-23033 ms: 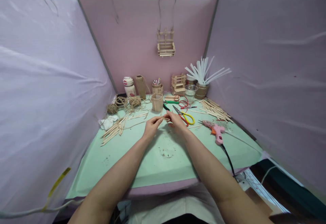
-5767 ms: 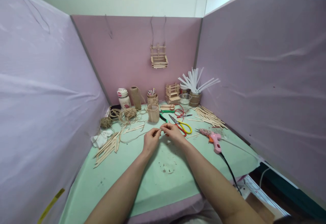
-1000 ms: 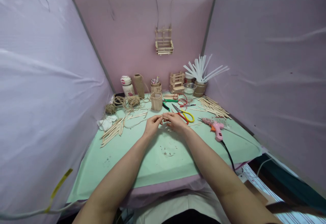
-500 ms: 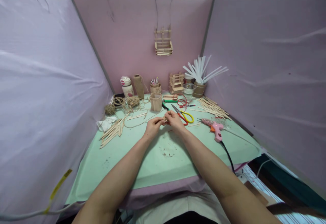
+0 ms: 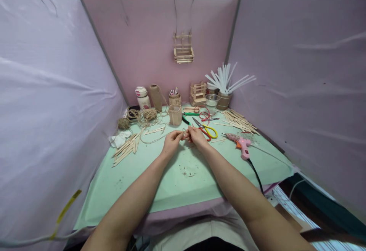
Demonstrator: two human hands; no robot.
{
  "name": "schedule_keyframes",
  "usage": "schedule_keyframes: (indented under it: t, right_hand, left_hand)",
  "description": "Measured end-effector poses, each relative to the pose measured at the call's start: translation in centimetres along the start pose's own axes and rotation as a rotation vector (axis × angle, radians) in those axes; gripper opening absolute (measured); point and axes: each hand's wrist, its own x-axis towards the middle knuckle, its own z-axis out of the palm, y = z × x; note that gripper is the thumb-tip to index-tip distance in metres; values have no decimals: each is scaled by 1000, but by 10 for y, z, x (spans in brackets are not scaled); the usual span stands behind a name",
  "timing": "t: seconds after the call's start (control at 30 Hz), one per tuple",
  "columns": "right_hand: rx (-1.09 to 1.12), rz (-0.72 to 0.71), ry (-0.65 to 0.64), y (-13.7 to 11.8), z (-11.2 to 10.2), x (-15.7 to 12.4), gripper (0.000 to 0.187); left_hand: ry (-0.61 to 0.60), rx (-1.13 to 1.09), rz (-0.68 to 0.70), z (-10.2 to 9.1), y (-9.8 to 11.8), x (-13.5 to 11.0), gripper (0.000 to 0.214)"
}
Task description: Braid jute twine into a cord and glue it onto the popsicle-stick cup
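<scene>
Pale green tbl [image 5: 162,190] fills the center. Back R: brown pot [image 5: 224,102] w/ a fan of white sticks [image 5: 224,79] poking out. L hand [image 5: 172,141] and R hand [image 5: 197,136] nearly meet over mid-tbl, thumb & fingers of each pinched on twine [image 5: 184,131]. Back L: white bottle [image 5: 143,100] w/ red marks; any lettering too small to read. Clear cup [image 5: 212,103] stands just in front of pot, contents hard to tell. Wood cup [image 5: 175,116], upright, pale slats, is just beyond the hands; inside mostly hidden. Behind it, pen cup [image 5: 175,100] holds pink & white pens [image 5: 174,91]. Twine: thin, tan, small loop btwn fingertips, partly hidden.
</scene>
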Motion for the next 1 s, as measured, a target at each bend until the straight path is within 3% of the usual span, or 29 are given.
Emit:
schedule_keyframes:
  t: [0.1,0.2,0.37,0.53,0.7,1.0]
  right_hand:
    - [-257,-292,81,-5,-2,-2,18]
    - [-395,-565,15,-9,-1,-7,16]
    - [-502,-716,-80,-9,0,-11,21]
    - [-506,-653,-75,-9,0,-9,14]
    - [-362,-443,-28,-9,1,-6,17]
    - [-123,-202,75,-4,6,-3,23]
  left_hand:
    - [57,-25,-30,-4,-2,2,27]
    - [71,-24,-53,-6,-5,4,28]
    - [44,57,-39,-7,-11,5,24]
    - [35,177,49,-8,-13,6,19]
    - [52,197,37,-8,-11,7,21]
    - [21,169,12,-2,-2,8,21]
